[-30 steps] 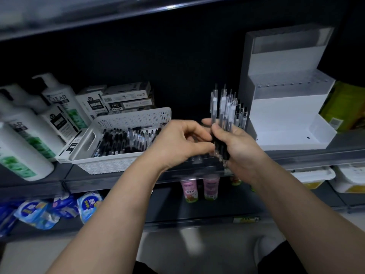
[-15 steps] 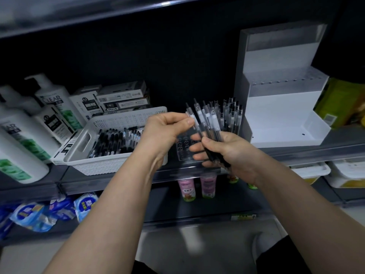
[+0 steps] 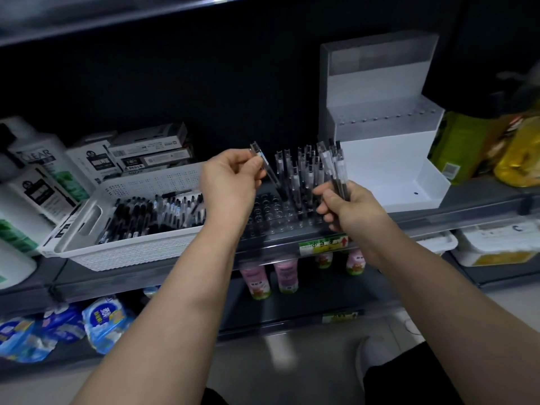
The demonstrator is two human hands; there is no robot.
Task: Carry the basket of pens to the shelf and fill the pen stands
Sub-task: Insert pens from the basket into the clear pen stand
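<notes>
Head | left hand point(image 3: 230, 185) pinches pen point(image 3: 264, 161) | right hand point(image 3: 352, 213) grips pens point(image 3: 336, 168) | stand point(image 3: 270, 222) faint

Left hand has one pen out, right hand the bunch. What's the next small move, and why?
Probably lower the single pen in the left hand tip-first into an empty hole of the clear stand. It is tilted over the stand, whose front holes are free, while the right hand grips the bundle.

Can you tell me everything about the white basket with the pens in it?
The white plastic basket is rectangular, with tiny holes in its walls and a handle slot at its left end. It stands on the grey shelf, holding black and clear pens lying flat. Neither the left hand nor the right hand touches it.
</notes>
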